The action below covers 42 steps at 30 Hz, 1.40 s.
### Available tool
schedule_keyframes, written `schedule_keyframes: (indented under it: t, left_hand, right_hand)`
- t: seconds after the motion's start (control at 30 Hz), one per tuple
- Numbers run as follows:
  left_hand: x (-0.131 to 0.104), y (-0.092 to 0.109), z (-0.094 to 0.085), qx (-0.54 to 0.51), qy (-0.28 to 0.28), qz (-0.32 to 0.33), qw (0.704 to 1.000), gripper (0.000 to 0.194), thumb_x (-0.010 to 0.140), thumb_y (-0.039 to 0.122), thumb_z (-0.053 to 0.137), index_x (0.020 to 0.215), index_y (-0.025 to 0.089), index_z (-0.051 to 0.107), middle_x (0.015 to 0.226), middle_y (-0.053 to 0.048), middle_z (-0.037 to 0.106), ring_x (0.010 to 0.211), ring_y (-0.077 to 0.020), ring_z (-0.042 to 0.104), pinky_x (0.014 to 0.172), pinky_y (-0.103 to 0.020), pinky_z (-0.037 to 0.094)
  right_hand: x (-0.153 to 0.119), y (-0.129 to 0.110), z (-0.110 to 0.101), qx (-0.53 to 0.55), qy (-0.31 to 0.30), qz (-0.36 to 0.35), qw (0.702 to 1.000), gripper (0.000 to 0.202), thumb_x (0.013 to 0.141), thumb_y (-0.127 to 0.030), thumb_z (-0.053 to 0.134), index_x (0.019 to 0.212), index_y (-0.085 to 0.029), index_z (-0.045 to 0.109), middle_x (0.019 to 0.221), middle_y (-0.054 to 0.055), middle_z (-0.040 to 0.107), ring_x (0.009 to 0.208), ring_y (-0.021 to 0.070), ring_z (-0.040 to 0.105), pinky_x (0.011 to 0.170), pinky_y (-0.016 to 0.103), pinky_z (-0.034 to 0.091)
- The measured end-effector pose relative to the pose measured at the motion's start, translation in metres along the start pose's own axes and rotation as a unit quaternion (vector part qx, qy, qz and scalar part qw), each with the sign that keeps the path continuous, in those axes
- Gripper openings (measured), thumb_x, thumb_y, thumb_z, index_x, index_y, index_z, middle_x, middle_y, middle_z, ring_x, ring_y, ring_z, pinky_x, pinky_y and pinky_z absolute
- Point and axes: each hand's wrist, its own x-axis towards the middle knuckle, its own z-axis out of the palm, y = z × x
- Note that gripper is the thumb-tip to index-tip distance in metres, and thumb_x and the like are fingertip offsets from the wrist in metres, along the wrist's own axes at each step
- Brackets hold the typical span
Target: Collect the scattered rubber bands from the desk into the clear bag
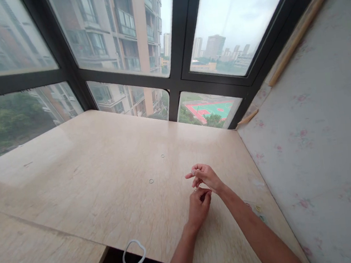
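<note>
Wide pale wooden platform (103, 164) under dark-framed windows (174, 64), floral-papered wall (320, 133) at right, white cable (132, 261) at near edge, right hand (205, 176) pinching a tiny ring (192, 172) at its fingertips, left hand (199, 206) just below with fingers curled together, grip unclear, two small rings (151, 181) lying apart on the wood.

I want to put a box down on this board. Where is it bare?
The wooden board is bare left of the two small rings, toward the window. It is busier near the left hand, right hand and wall.
</note>
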Motion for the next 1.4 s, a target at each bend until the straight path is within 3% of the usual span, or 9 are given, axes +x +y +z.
schedule_keyframes:
  t: [0.13,0.3,0.53,0.8,0.97,1.23,1.4]
  left_hand:
    - [-0.001,0.002,-0.002,0.038,-0.01,0.022,0.999,0.025,0.088,0.028,0.049,0.077,0.015,0.067,0.064,-0.001,0.058,0.06,-0.0135,0.053,0.057,-0.025,0.041]
    - [0.0,0.007,-0.005,0.035,-0.03,0.021,0.999,0.025,0.089,0.032,0.05,0.083,0.017,0.069,0.071,-0.003,0.062,0.064,-0.0138,0.057,0.058,-0.024,0.045]
    - [0.0,0.003,-0.006,0.059,-0.046,0.02,0.997,0.027,0.089,0.036,0.051,0.088,0.016,0.069,0.079,-0.006,0.066,0.069,-0.0158,0.062,0.059,-0.025,0.049]
    - [0.0,0.003,-0.006,0.091,-0.063,0.036,0.993,0.026,0.089,0.036,0.051,0.087,0.017,0.069,0.083,-0.007,0.068,0.075,-0.0173,0.063,0.062,-0.026,0.05]
    - [0.002,0.002,-0.006,0.089,-0.062,0.026,0.994,0.026,0.088,0.036,0.051,0.087,0.017,0.069,0.082,-0.007,0.067,0.072,-0.0166,0.063,0.059,-0.025,0.05]
    - [0.003,0.004,-0.004,0.056,-0.056,0.0,0.997,0.027,0.087,0.038,0.053,0.087,0.016,0.069,0.076,-0.004,0.062,0.055,-0.0121,0.058,0.05,-0.023,0.048]
    - [0.002,0.004,-0.004,0.052,-0.052,-0.012,0.997,0.026,0.086,0.038,0.054,0.087,0.017,0.068,0.077,-0.004,0.063,0.054,-0.0117,0.057,0.049,-0.022,0.047]
  right_hand:
    - [-0.034,0.005,-0.02,0.087,0.045,-0.015,0.995,0.037,0.07,-0.044,0.073,0.081,-0.018,0.05,0.08,0.009,0.074,0.042,0.0107,0.06,0.043,0.021,0.044]
    - [-0.075,0.013,-0.041,0.138,0.108,-0.018,0.984,0.035,0.071,-0.042,0.074,0.084,-0.018,0.052,0.082,0.008,0.074,0.042,0.0096,0.059,0.042,0.02,0.042]
    - [-0.136,0.027,-0.058,0.143,0.172,-0.013,0.975,0.038,0.069,-0.043,0.077,0.082,-0.019,0.051,0.077,0.007,0.073,0.045,0.0108,0.061,0.046,0.021,0.044]
    - [-0.194,0.048,-0.097,-0.005,0.306,-0.003,0.952,0.036,0.07,-0.05,0.069,0.077,-0.021,0.048,0.064,0.003,0.069,0.038,0.0107,0.055,0.039,0.022,0.04]
    - [-0.21,0.057,-0.112,-0.197,0.374,0.028,0.906,0.025,0.079,-0.046,0.056,0.081,-0.021,0.051,0.054,-0.003,0.061,0.033,0.0095,0.048,0.034,0.02,0.034]
    - [-0.21,0.066,-0.125,-0.414,0.372,0.02,0.831,0.017,0.082,-0.038,0.049,0.076,-0.022,0.053,0.044,-0.007,0.046,0.04,0.012,0.045,0.044,0.022,0.029]
    - [-0.209,0.071,-0.127,-0.442,0.364,0.013,0.82,0.014,0.081,-0.034,0.049,0.074,-0.023,0.052,0.044,-0.008,0.042,0.041,0.0116,0.042,0.045,0.022,0.025]
